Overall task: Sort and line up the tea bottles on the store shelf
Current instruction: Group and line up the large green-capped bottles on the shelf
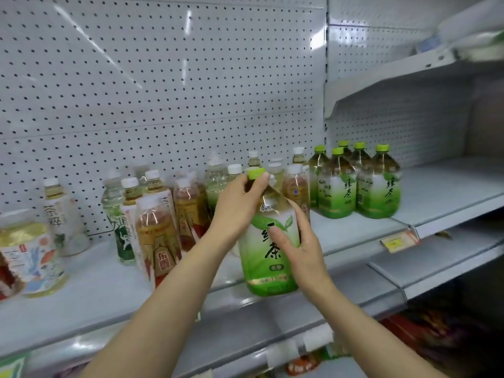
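A large green tea bottle [268, 257] with a green cap is in front of the shelf [109, 285], at its front edge. My left hand [240, 205] grips its neck just under the cap. My right hand [297, 244] lies against its right side, fingers over the label. Several matching green tea bottles [357, 184] stand grouped to the right at the back. A mixed cluster of smaller white-capped tea bottles [163, 214] crowds the shelf's middle and left.
A wide bottle with a colourful label [30, 257] stands at the far left. The pegboard back wall [163, 91] rises behind. An adjoining shelf section [450, 192] on the right carries a yellow price tag [395, 242]. A higher shelf [409, 77] juts out at upper right.
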Demonstrator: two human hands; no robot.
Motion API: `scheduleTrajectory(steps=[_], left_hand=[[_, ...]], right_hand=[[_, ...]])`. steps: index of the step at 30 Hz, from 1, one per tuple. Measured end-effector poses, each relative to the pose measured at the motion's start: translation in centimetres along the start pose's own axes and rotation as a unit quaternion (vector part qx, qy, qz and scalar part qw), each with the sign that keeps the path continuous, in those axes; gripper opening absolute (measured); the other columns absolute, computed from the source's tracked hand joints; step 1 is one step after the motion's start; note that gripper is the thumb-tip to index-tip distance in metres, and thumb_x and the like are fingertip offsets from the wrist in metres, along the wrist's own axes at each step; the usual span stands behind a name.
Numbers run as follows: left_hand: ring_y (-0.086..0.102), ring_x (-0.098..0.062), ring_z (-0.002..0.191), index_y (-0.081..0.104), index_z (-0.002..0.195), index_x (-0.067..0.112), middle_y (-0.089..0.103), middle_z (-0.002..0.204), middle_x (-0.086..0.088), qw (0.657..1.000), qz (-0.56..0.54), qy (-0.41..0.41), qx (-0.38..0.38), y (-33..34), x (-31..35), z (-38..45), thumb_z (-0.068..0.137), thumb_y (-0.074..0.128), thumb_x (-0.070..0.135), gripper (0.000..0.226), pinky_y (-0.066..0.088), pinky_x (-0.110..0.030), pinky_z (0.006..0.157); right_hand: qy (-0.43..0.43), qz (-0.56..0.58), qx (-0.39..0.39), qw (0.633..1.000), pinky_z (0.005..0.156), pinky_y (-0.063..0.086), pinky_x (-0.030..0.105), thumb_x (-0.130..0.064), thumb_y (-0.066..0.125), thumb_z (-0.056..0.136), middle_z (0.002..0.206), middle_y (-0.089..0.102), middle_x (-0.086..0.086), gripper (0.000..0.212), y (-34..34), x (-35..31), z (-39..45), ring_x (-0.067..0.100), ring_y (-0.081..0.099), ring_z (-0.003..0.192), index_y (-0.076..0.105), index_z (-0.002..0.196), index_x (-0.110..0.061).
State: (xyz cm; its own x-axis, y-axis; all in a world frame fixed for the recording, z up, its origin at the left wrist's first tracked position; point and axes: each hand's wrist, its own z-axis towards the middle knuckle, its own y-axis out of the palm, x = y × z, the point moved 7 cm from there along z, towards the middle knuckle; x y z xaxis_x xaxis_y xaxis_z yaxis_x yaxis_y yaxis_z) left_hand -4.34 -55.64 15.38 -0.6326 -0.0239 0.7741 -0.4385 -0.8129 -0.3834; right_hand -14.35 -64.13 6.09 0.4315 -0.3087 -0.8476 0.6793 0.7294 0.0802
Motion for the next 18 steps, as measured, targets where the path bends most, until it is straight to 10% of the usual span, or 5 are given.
scheduleTrajectory(steps=[4,12,16,18], left_hand=[[0.062,-0.015,0.118,0.052,0.137,0.031,0.064,0.130,0.009,0.995,-0.025,-0.028,-0.094,5.9,-0.7,-0.3,0.068,0.058,0.079,0.083,0.049,-0.047,0.103],[0.057,-0.017,0.128,0.028,0.149,0.055,0.050,0.150,0.006,0.979,-0.088,-0.083,-0.166,16.4,-1.1,2.5,0.080,0.072,0.059,0.081,0.049,-0.044,0.105],[0.064,-0.005,0.107,0.029,0.154,0.043,0.048,0.147,0.009,0.979,-0.107,-0.081,-0.152,19.4,-0.2,4.9,0.092,0.067,0.032,0.073,0.056,-0.015,0.071],[0.069,-0.012,0.103,0.029,0.154,0.040,0.054,0.145,0.003,0.981,-0.110,-0.089,-0.136,20.6,-0.1,6.0,0.093,0.066,0.028,0.072,0.059,-0.022,0.067]], right_hand=[[0.024,0.007,0.025,0.999,0.095,0.055,0.047,-0.050,0.074,0.078,0.122,0.069,-0.007,0.060,-6.3,1.5,1.7,0.013,0.066,0.112,0.049,0.132,-0.048],[0.033,-0.053,0.033,0.997,0.104,0.048,0.050,-0.069,0.070,0.073,0.141,0.057,-0.005,0.080,-16.7,4.8,7.5,0.015,0.055,0.130,0.039,0.144,-0.048],[0.028,-0.066,0.017,0.997,0.107,0.045,0.052,-0.074,0.067,0.072,0.143,0.055,-0.004,0.082,-19.3,5.7,10.5,0.017,0.052,0.133,0.038,0.144,-0.047],[0.029,-0.081,0.000,0.996,0.109,0.042,0.051,-0.076,0.066,0.073,0.146,0.052,-0.004,0.083,-20.4,6.3,11.9,0.017,0.048,0.136,0.036,0.145,-0.048]])
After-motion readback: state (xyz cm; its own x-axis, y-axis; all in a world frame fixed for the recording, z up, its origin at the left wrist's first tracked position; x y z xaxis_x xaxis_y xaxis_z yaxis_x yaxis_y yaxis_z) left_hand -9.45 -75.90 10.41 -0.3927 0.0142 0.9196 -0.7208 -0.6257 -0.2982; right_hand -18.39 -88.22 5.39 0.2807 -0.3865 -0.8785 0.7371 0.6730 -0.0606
